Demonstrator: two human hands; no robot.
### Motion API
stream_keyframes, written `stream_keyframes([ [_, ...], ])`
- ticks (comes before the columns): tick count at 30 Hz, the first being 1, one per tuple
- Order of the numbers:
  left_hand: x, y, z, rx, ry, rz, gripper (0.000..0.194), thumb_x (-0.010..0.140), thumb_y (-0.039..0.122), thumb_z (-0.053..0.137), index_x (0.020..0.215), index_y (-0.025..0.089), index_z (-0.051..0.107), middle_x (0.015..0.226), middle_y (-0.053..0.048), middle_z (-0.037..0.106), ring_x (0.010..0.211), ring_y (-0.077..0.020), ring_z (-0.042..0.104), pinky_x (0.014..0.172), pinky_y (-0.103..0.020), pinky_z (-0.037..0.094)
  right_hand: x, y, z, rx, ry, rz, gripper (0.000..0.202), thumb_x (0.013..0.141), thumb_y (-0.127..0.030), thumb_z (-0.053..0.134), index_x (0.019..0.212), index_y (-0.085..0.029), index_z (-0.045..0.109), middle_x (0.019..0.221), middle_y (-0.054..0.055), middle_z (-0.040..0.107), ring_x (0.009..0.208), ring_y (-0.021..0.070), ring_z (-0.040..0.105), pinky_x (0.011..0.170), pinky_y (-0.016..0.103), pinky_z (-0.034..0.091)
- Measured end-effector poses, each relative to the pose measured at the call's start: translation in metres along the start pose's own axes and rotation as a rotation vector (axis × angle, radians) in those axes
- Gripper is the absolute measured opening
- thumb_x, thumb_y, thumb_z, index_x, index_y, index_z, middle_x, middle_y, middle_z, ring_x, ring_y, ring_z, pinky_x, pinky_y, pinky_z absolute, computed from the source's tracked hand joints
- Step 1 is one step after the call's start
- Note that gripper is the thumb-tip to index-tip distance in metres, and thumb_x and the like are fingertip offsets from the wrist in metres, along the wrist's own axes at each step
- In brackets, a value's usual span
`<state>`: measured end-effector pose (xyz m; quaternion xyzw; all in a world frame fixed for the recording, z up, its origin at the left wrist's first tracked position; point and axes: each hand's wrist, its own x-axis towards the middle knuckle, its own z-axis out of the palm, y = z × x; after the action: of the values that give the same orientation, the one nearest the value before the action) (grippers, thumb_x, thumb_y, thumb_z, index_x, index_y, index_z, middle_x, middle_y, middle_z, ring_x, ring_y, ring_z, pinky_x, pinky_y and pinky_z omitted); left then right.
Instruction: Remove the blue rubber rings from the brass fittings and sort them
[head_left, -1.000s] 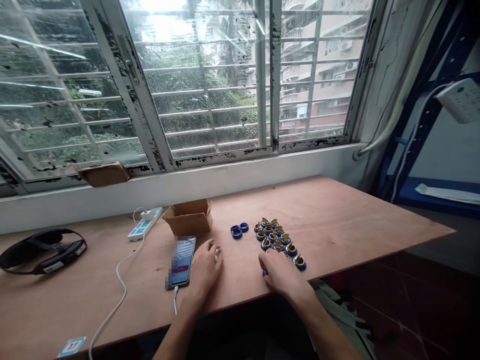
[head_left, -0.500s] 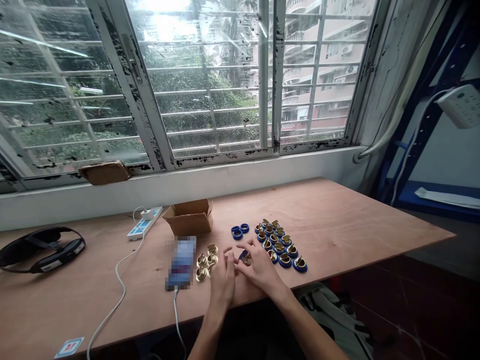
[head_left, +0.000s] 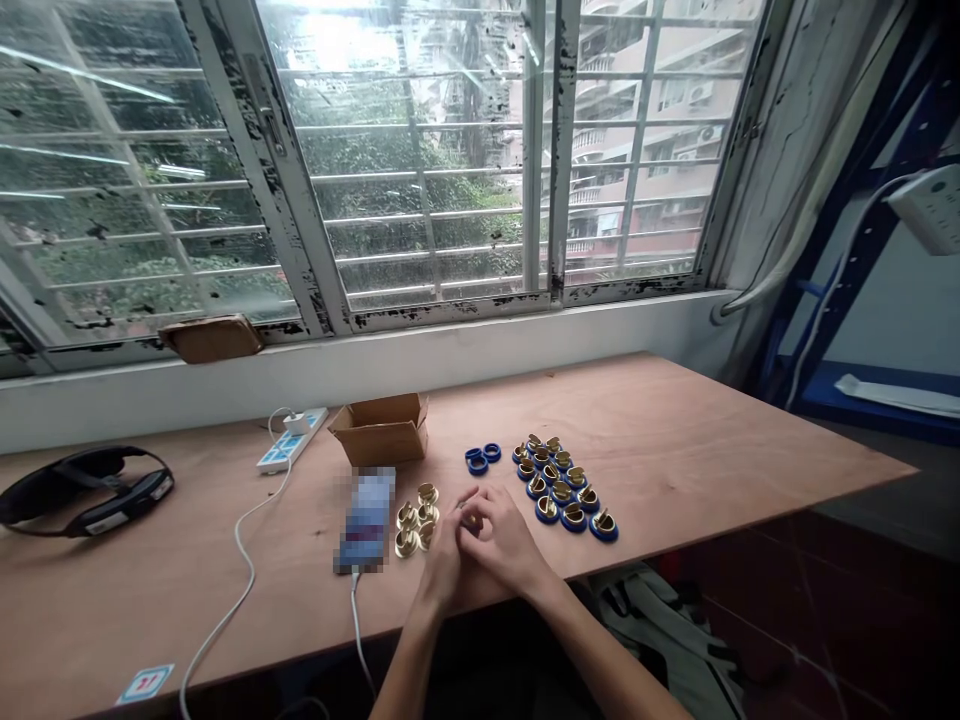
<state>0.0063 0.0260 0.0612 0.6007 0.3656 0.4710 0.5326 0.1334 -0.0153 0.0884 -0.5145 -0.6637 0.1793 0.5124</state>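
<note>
My left hand (head_left: pixel 444 552) and my right hand (head_left: pixel 508 540) meet near the table's front edge, fingers closed around one small gold round piece (head_left: pixel 472 521). Fingers cover most of it, so I cannot tell how its blue ring sits. Left of my hands stand several loose gold round pieces (head_left: pixel 406 515), each with a raised tab. On the right, several gold pieces seated in blue rings (head_left: pixel 561 491) form rows. Three bare blue rings (head_left: pixel 477 464) lie beyond my fingers.
A phone (head_left: pixel 367 520) with a white cable lies left of the gold pieces. Behind it are an open cardboard box (head_left: pixel 380 432) and a power strip (head_left: pixel 292 440). A black headset (head_left: pixel 90 490) rests at far left. The table's front edge runs just under my wrists.
My hands have drawn together, the right moving left toward the left hand. The piece between them, showing blue and gold before, is now mostly covered by fingers.
</note>
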Motion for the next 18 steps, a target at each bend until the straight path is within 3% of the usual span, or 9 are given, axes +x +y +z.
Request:
stream_keyframes([
  [5,-0.003,-0.017,-0.005,0.111,-0.147,0.048,0.060,0.103,0.043,0.034,0.154,0.014,0.044,0.160,-0.012,0.046,0.149,-0.0252,0.041,0.125,-0.045,0.031,0.006,0.012,-0.025,0.124,-0.242,0.055,0.012,0.085,-0.014,0.066,0.092,-0.018,0.075,0.085,0.000,0.059,0.075,0.0145,0.054,0.068,0.025,0.043],
  [9,-0.003,-0.018,-0.004,0.330,-0.165,0.092,0.062,0.101,0.044,0.038,0.155,0.013,0.042,0.162,-0.014,0.042,0.152,-0.0257,0.037,0.127,-0.045,0.025,0.008,0.015,-0.040,0.112,-0.355,0.064,0.017,0.087,-0.015,0.062,0.095,-0.016,0.077,0.074,-0.002,0.058,0.067,0.0130,0.049,0.062,0.024,0.037],
  [12,-0.002,-0.012,-0.001,0.358,-0.182,0.125,0.056,0.100,0.039,0.042,0.149,0.014,0.047,0.156,-0.015,0.050,0.145,-0.0268,0.046,0.123,-0.047,0.032,0.008,0.009,-0.046,0.139,-0.414,0.049,0.018,0.087,-0.014,0.058,0.093,-0.016,0.075,0.075,-0.002,0.059,0.067,0.0129,0.048,0.062,0.024,0.037],
  [15,-0.001,-0.005,0.002,0.328,-0.202,0.164,0.041,0.097,0.031,0.043,0.132,0.014,0.058,0.134,-0.014,0.066,0.125,-0.0267,0.061,0.112,-0.046,0.045,0.008,0.003,-0.046,0.129,-0.409,0.038,0.017,0.086,-0.013,0.056,0.087,-0.015,0.072,0.077,-0.002,0.061,0.068,0.0126,0.048,0.063,0.023,0.037],
  [18,-0.003,-0.002,0.006,0.338,-0.178,0.177,0.034,0.096,0.025,0.041,0.122,0.015,0.060,0.123,-0.012,0.069,0.114,-0.0251,0.065,0.104,-0.043,0.049,0.008,0.005,-0.041,0.098,-0.403,0.053,0.015,0.085,-0.013,0.055,0.082,-0.015,0.069,0.074,-0.002,0.059,0.066,0.0122,0.047,0.061,0.022,0.035],
])
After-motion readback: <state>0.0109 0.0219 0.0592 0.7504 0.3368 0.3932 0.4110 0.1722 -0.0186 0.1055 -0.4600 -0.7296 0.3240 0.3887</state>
